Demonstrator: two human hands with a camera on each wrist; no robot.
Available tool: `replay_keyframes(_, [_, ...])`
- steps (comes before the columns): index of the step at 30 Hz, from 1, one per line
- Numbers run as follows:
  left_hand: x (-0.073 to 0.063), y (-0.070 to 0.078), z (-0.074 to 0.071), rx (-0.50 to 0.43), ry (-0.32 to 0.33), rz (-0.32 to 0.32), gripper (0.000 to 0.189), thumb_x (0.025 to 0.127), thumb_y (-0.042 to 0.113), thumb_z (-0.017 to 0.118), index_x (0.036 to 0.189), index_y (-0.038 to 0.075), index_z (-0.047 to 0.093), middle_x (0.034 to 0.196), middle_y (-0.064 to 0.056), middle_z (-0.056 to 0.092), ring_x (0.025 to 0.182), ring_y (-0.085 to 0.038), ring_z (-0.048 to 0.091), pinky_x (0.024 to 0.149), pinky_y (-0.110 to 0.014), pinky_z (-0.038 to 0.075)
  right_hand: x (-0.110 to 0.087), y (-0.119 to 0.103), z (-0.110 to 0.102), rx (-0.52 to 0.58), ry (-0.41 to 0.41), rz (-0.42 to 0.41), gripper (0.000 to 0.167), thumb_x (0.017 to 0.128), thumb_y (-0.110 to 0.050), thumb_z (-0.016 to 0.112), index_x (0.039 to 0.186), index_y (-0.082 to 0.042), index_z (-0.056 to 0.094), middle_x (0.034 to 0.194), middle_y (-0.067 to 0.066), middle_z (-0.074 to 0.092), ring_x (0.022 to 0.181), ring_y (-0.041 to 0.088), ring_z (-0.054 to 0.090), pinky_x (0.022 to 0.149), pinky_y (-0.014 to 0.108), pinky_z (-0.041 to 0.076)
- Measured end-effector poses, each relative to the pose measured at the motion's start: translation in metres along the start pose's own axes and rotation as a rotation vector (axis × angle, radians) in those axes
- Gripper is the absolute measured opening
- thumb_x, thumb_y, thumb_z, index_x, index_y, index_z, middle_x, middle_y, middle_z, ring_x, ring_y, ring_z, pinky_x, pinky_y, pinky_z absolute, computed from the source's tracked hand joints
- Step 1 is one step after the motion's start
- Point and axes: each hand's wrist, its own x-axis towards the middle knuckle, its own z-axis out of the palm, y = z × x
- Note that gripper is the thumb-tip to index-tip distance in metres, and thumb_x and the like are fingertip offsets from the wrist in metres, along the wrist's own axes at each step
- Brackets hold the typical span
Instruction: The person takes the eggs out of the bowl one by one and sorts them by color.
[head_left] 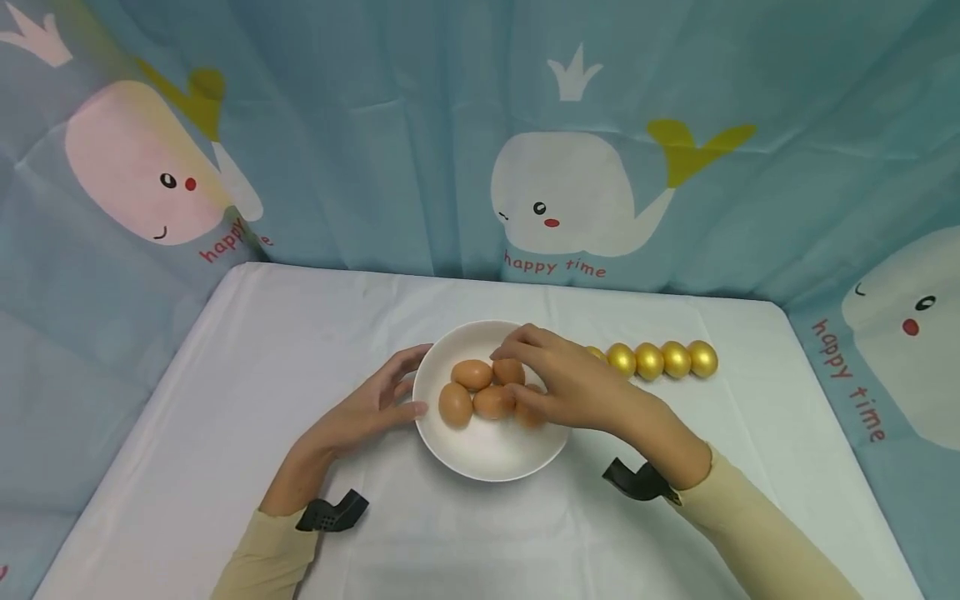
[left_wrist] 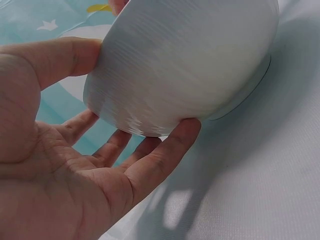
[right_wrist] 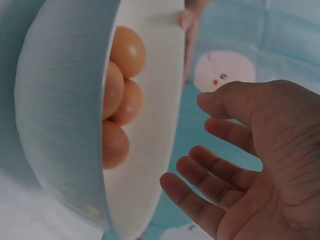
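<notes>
Nearest, we see the left hand (head_left: 378, 404) gripping the bowl (head_left: 487, 457) at nine o'clock, thumb at the rim. The right hand (head_left: 558, 379), fingers loose and holding nothing, hovers at three o'clock, closer to the brown eggs (head_left: 456, 406): they lie inside the bowl, toward nine from it (some partly covered). Beyond, around half past two, sit gold balls (head_left: 649, 361).

The eggs (head_left: 456, 405) are brown, the bowl (head_left: 487, 458) white, the curtain (head_left: 420, 167) blue (whale-printed).
</notes>
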Motion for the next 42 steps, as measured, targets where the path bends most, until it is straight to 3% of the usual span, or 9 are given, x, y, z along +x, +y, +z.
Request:
replay_keyframes(7, [-0.003, -0.001, -0.003, -0.007, 0.0, 0.009, 0.078, 0.102, 0.012, 0.069, 0.165, 0.029, 0.027, 0.172, -0.007, 0.027, 0.158, -0.045, 0.034, 0.105, -0.024, 0.052, 0.021, -0.005, 0.013, 0.0, -0.107, -0.054, 0.012, 0.101, -0.019, 0.072, 0.111, -0.014, 0.074, 0.121, 0.005, 0.069, 0.106, 0.014, 0.061, 0.089, 0.03, 0.054])
replay_keyframes(14, [0.001, 0.003, -0.001, -0.015, -0.022, 0.003, 0.078, 0.102, 0.011, 0.068, 0.165, 0.033, 0.027, 0.172, -0.002, 0.027, 0.158, -0.04, 0.035, 0.105, -0.026, 0.053, 0.029, -0.007, 0.016, -0.078, -0.208, -0.062, 0.024, 0.098, -0.019, 0.076, 0.121, -0.013, 0.074, 0.115, 0.006, 0.07, 0.098, 0.016, 0.062, 0.093, 0.032, 0.055])
replay_keyframes(23, [0.003, 0.0, -0.001, -0.03, -0.024, -0.009, 0.079, 0.102, 0.013, 0.07, 0.165, 0.032, 0.026, 0.172, -0.002, 0.026, 0.159, -0.039, 0.035, 0.105, -0.027, 0.054, 0.039, -0.011, 0.028, -0.179, -0.263, -0.108, 0.011, 0.1, -0.013, 0.07, 0.111, -0.013, 0.072, 0.097, 0.001, 0.06, 0.086, 0.017, 0.057, 0.085, 0.028, 0.051])
replay_keyframes(29, [0.001, -0.001, -0.001, -0.038, -0.026, -0.006, 0.078, 0.102, 0.014, 0.07, 0.164, 0.034, 0.027, 0.172, 0.0, 0.028, 0.158, -0.038, 0.036, 0.105, -0.028, 0.054, 0.04, -0.014, 0.032, -0.236, -0.322, -0.099, 0.014, 0.1, -0.014, 0.071, 0.113, -0.012, 0.072, 0.098, 0.001, 0.061, 0.089, 0.02, 0.06, 0.092, 0.034, 0.053])
replay_keyframes(37, [0.0, 0.001, -0.002, -0.016, -0.02, -0.014, 0.078, 0.102, 0.016, 0.07, 0.165, 0.034, 0.026, 0.173, -0.001, 0.027, 0.16, -0.039, 0.034, 0.109, -0.03, 0.051, 0.041, -0.012, 0.032, -0.229, -0.381, -0.119, 0.013, 0.103, -0.015, 0.068, 0.115, -0.016, 0.072, 0.109, 0.001, 0.065, 0.09, 0.02, 0.056, 0.09, 0.031, 0.052])
replay_keyframes(42, [-0.002, 0.001, -0.002, -0.02, -0.019, -0.014, 0.078, 0.102, 0.015, 0.069, 0.165, 0.034, 0.027, 0.172, 0.0, 0.027, 0.16, -0.038, 0.034, 0.109, -0.028, 0.051, 0.043, -0.012, 0.032, -0.217, -0.412, -0.134, 0.01, 0.102, -0.015, 0.07, 0.111, -0.017, 0.071, 0.099, -0.001, 0.063, 0.085, 0.018, 0.054, 0.083, 0.027, 0.051])
